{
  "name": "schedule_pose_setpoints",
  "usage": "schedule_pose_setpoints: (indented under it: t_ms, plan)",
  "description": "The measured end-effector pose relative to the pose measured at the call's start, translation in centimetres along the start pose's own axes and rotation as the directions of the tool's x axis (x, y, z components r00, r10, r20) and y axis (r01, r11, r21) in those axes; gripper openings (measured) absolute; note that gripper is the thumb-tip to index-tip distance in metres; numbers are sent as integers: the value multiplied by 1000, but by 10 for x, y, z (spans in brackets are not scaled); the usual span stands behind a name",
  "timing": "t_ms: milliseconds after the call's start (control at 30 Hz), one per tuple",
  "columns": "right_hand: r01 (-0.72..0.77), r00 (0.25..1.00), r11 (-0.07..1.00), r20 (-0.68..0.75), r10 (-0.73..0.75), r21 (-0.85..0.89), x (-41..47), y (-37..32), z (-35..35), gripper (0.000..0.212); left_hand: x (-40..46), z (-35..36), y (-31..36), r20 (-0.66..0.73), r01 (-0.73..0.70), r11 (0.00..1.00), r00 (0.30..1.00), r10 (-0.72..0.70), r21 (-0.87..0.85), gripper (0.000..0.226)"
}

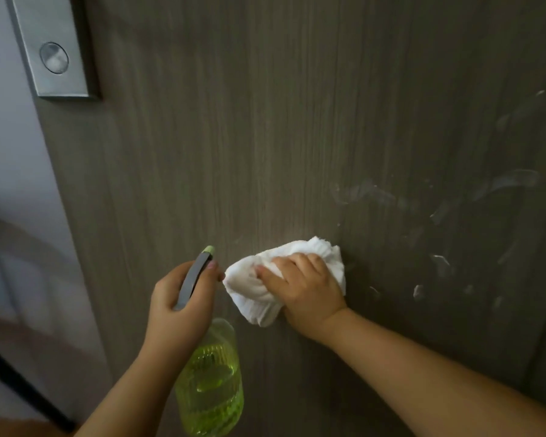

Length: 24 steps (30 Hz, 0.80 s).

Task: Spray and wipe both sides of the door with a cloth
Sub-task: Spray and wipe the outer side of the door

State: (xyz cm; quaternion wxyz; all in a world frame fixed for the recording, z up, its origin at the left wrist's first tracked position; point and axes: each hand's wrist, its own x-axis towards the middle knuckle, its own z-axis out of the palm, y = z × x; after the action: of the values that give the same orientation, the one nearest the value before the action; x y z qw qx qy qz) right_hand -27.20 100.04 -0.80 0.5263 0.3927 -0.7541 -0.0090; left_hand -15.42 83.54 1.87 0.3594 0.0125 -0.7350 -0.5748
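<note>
Against the door [297, 121], low and near the middle, my right hand [303, 288] presses the bunched white cloth [252, 288] with fingers curled into it. Wet streaks [438, 216] lie up and to the right, nearer this hand. My left hand [180, 298] grips the spray bottle [208, 383], nozzle toward the door.

Head cam, close, facing door [297, 121]

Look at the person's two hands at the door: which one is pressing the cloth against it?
The right hand: it presses the white cloth against the door. The left hand instead grips the green spray bottle.
</note>
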Motion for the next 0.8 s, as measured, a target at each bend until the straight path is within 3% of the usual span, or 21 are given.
schedule_pose_setpoints:
  t_ms: [100,233,333,400,500,600,800]
  plan:
    - [-98,995,994,4,98,40,36,19,-26,52,-3,-5,-1,-9,11,1000,1000,-11,-1,32]
    - [-262,960,965,-102,260,-12,116,46,-61,55,-1,-6,-2,-14,11,1000,1000,-11,22,25]
    - [-301,954,953,-16,300,-45,155,47,-71,52,4,-7,-2,-33,-2,1000,999,2,12,22]
    - [-317,948,948,-33,316,-41,155,41,-65,56,6,-8,-2,-45,-23,1000,999,23,-1,22]
    - [-187,972,982,-146,182,-25,137,28,-42,57,8,-10,-2,-69,-65,998,995,65,7,23]
    - [-37,991,999,-132,39,14,107,9,-16,50,9,-14,-3,-127,-70,997,989,72,16,23]
    - [69,994,997,-87,-65,45,49,-18,14,38,3,-24,-5,-148,-90,995,984,96,50,20]
